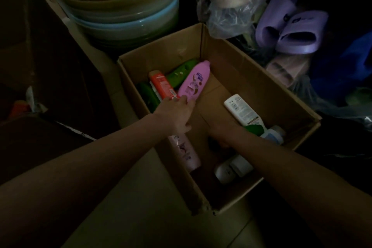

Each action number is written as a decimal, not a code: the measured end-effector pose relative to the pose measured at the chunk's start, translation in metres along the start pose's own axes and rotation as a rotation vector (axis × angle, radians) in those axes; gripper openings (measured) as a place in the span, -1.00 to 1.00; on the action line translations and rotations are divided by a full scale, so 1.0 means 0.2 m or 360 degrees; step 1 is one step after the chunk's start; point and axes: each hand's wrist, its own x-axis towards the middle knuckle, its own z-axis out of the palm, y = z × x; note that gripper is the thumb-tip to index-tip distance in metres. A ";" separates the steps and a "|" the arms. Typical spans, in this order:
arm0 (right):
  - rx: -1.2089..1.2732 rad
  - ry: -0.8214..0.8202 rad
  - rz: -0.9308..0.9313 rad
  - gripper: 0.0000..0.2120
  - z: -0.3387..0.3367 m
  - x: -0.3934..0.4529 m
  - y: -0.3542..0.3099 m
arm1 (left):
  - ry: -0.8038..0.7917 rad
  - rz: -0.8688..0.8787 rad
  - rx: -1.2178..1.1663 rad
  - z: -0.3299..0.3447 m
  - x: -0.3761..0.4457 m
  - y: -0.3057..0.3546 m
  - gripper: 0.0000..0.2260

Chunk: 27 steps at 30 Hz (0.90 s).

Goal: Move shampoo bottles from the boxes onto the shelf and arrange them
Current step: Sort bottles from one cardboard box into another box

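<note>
An open cardboard box [251, 70] on the floor holds several shampoo bottles lying flat. My left hand [177, 112] reaches in and grips the lower end of a pink bottle [194, 80], next to an orange bottle [162, 84] and a green bottle [180, 72]. My right hand [223, 133] is deep in the box, near a white bottle [241, 108]; its fingers curl downward in shadow, and I cannot make out what they hold. A pale pink bottle [185, 153] and another white bottle [231, 167] lie under my arms.
Stacked plastic basins [120, 6] stand behind the box. Purple slippers [291, 32] and bagged slippers [231, 2] pile up at the right. A dark carton [40, 46] sits at the left. The scene is dim.
</note>
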 end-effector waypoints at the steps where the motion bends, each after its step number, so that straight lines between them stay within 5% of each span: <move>1: 0.0119 0.0035 0.0005 -0.68 -0.05 0.01 0.02 | -0.0012 -0.0044 -0.0101 0.00 0.01 -0.01 -0.37; 3: 0.0635 0.0167 0.0041 -0.75 -0.23 0.04 0.05 | -0.0051 -0.0183 -0.0656 -0.02 0.04 -0.01 -0.29; 6: 0.1551 0.0324 -0.0107 -0.60 -0.51 0.01 0.06 | -0.0016 -0.0436 -0.1876 -0.05 0.12 0.01 -0.27; 9: 0.2220 0.0336 -0.0169 -0.71 -0.61 -0.03 0.07 | 0.0445 -0.0745 -0.2093 -0.07 0.19 0.00 -0.40; 11: 0.2386 0.0470 -0.0018 -0.64 -0.60 -0.01 0.12 | 0.0533 -0.0895 -0.2082 -0.08 0.22 -0.01 -0.42; 15: 0.1218 0.0377 0.0509 -0.57 -0.33 0.11 0.30 | 0.0412 -0.1017 -0.2216 -0.05 0.24 0.00 -0.40; 20: 0.0726 -0.0011 0.1070 -0.23 -0.02 0.26 0.41 | 0.0349 -0.0950 -0.2197 -0.03 0.23 0.01 -0.43; 24: 0.0532 0.0161 0.1075 -0.22 -0.01 0.26 0.32 | 0.0368 -0.0901 -0.2169 -0.03 0.21 -0.04 -0.44; 27: 0.0358 0.0032 0.0772 -0.40 0.04 0.28 0.24 | 0.0418 -0.0878 -0.2167 -0.07 0.18 -0.10 -0.44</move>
